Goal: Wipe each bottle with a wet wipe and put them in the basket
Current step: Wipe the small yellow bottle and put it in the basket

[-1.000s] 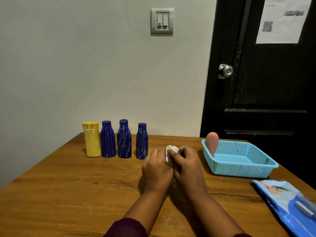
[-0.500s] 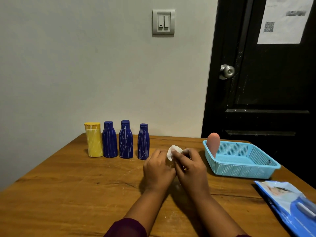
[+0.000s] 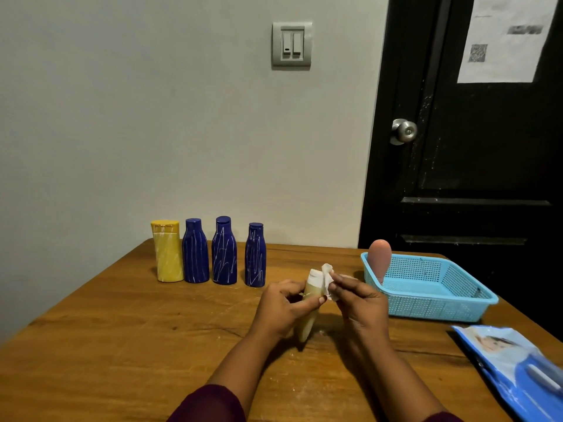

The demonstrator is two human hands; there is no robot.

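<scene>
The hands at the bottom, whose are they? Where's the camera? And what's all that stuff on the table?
No robot here: they are a person's own hands. The camera sits on that person's head and looks down, so you see what they see. The left hand holds a pale bottle, and the right hand pinches a white wipe against its top. On the wooden table stand a yellow bottle and three blue bottles in a row. To the right is a blue basket with a pink bottle in its corner, and nearer, a blue pack of wipes.
</scene>
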